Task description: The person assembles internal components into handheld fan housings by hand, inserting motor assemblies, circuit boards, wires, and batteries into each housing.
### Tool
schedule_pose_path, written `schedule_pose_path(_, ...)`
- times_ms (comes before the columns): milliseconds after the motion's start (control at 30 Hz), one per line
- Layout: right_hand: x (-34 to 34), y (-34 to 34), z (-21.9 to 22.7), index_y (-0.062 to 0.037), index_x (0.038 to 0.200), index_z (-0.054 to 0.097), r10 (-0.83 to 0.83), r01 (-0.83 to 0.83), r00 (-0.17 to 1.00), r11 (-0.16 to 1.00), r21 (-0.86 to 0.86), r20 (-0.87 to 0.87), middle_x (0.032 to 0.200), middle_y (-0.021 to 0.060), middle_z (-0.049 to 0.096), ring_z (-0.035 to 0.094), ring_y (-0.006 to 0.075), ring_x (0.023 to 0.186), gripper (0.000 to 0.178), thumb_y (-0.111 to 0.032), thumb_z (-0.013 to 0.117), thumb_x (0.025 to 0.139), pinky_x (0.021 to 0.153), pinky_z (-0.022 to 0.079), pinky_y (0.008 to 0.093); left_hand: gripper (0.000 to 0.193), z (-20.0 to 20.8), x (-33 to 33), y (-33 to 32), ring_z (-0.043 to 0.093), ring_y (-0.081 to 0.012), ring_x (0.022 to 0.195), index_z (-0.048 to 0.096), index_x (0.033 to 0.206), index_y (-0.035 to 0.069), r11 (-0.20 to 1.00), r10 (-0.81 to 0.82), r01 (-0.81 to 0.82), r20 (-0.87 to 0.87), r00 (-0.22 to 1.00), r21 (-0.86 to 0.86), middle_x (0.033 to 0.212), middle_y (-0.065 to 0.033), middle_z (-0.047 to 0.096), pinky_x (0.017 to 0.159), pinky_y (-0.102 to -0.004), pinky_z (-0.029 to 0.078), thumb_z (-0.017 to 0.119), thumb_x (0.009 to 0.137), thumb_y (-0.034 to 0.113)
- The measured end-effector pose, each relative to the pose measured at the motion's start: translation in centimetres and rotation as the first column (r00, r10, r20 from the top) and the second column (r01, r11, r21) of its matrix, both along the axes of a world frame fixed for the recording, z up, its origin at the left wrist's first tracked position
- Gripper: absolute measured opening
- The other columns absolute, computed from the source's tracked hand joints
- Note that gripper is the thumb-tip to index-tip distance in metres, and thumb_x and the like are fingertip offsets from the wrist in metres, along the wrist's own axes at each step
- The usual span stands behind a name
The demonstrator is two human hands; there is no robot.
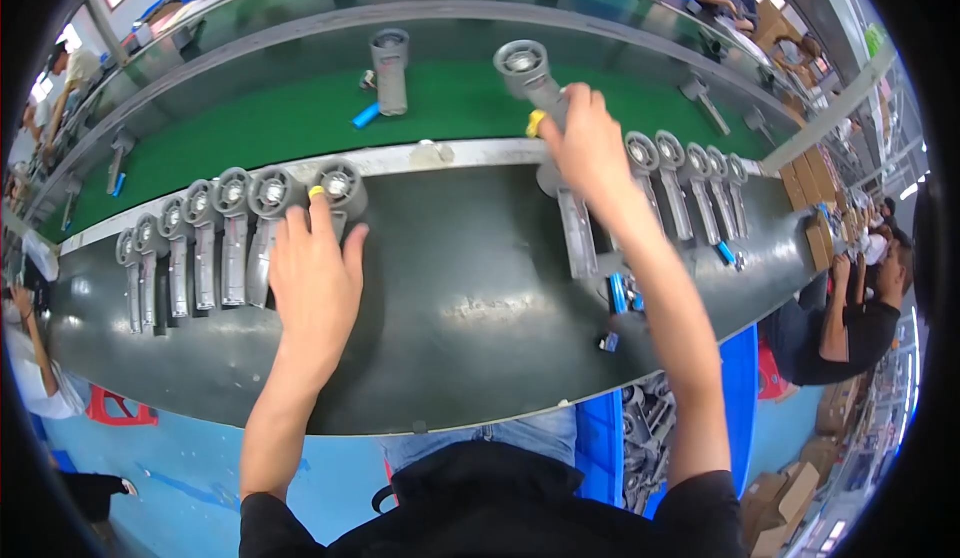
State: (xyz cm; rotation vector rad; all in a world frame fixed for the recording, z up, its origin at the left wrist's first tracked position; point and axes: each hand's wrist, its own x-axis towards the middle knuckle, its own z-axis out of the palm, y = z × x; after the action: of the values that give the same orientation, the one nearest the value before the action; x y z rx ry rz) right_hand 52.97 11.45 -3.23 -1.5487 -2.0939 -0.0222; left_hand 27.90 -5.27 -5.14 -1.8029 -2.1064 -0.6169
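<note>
My left hand (315, 283) is at the right end of a row of grey handheld fans. Its fingers and thumb straddle the handle of the end fan (342, 186), closed around it; a yellow cover sits on one fingertip. Over the edge of the green belt, my right hand (590, 148) grips the handle of another fan (523, 63), its round head raised and tilted to the far left. A yellow cover also shows on my right thumb. Beneath this hand a further fan (577, 233) lies on the table, its head partly hidden.
More fans (672, 158) line the right side of the dark table (450, 348). Blue cylindrical cells (618, 293) lie near my right forearm. One fan (390, 68) and a blue cell (366, 115) are on the green belt (450, 98). Below stands a blue bin (740, 388) of grey parts.
</note>
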Motion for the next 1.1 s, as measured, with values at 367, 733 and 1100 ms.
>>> schedule_pose_path(367, 4.2, -21.6, -1.8, -0.0006, 0.114, 0.062, 0.011, -0.143, 0.919, 0.941, -0.308, -0.393, 0.098, 0.0150, 0.060, 0.062, 0.0278, 0.078, 0.028, -0.008, 0.062, 0.086, 0.071, 0.050, 0.0361, 0.070, -2.9, 9.0, 1.4, 0.060, -0.0307, 0.099, 0.045, 0.135, -0.001, 0.813, -0.492, 0.546, 0.739, 0.460, 0.202, 0.114, -0.0188, 0.056, 0.086, -0.0377, 0.049, 0.080, 0.078, 0.020)
schedule_pose_path(733, 10.8, -22.6, -2.0, -0.0042, 0.101, 0.067, -0.328, 0.263, 0.934, 0.899, -0.350, -0.139, 0.086, 0.0088, 0.060, 0.059, 0.0206, 0.068, 0.034, -0.020, 0.079, 0.074, 0.063, 0.048, 0.0329, 0.059, -3.4, 9.3, 1.5, 0.058, -0.0303, 0.102, 0.050, 0.130, -0.002, 0.728, -0.635, 0.631, 0.608, 0.476, 0.268, 0.118, -0.0179, 0.055, 0.089, -0.0363, 0.047, 0.077, 0.080, 0.017)
schedule_pose_path(1100, 12.4, -22.4, -0.2, 0.0048, 0.117, 0.061, -0.180, -0.078, 0.569, 0.960, -0.270, -0.803, 0.111, 0.0101, 0.063, 0.062, 0.0152, 0.092, 0.034, 0.008, 0.045, 0.087, 0.083, 0.049, 0.0266, 0.047, -2.2, 9.3, 1.0, 0.055, -0.0337, 0.105, 0.057, 0.121, 0.001, 0.756, -0.648, 0.575, 0.480, 0.592, 0.312, 0.121, -0.0165, 0.055, 0.089, -0.0398, 0.045, 0.075, 0.081, 0.017)
